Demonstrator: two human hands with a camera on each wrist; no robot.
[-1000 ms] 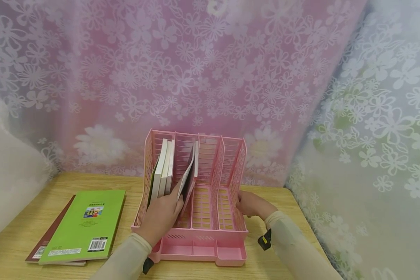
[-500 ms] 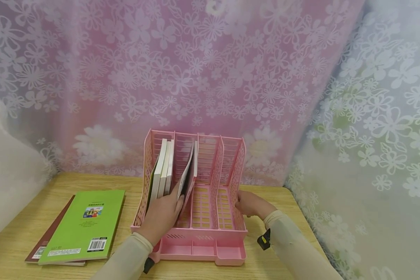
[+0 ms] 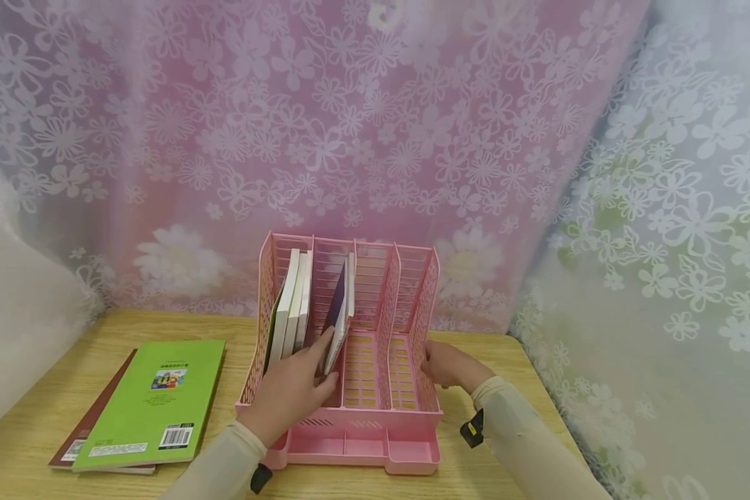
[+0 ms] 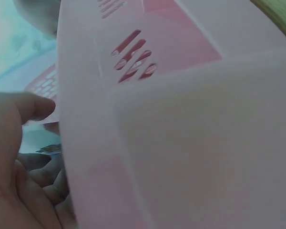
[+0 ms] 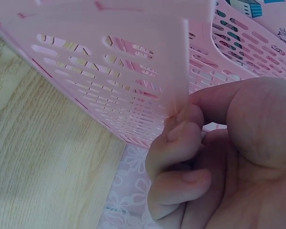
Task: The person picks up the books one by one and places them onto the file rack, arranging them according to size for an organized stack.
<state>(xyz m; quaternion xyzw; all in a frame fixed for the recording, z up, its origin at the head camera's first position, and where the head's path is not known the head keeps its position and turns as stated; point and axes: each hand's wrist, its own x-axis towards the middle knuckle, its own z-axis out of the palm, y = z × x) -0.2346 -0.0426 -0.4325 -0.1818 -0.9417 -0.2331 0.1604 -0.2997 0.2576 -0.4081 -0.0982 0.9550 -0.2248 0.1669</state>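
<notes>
A pink desktop file rack (image 3: 392,417) stands on the table, with upright slots and small front trays. In its second slot from the left, thin books (image 3: 348,298) stand against the right-hand divider. My left hand (image 3: 290,392) reaches into this slot. Its index finger touches the dark-covered book (image 3: 334,309) nearest it, and the thumb sits lower, near that book's front edge. In the left wrist view, a gap shows between thumb and fingers. My right hand (image 3: 453,364) pinches the front edge of the rack's right wall (image 5: 178,71) between thumb and curled fingers.
Several books (image 3: 294,305) stand in the leftmost slot. On the table (image 3: 475,472) to the left, a green book (image 3: 156,410) lies over a dark red one (image 3: 96,420). Flowered curtains hang behind and to the right.
My left hand's thumb has shifted slightly right and down. The book at its fingers has swung right, and its dark cover now shows. My right hand keeps its hold on the rack.
</notes>
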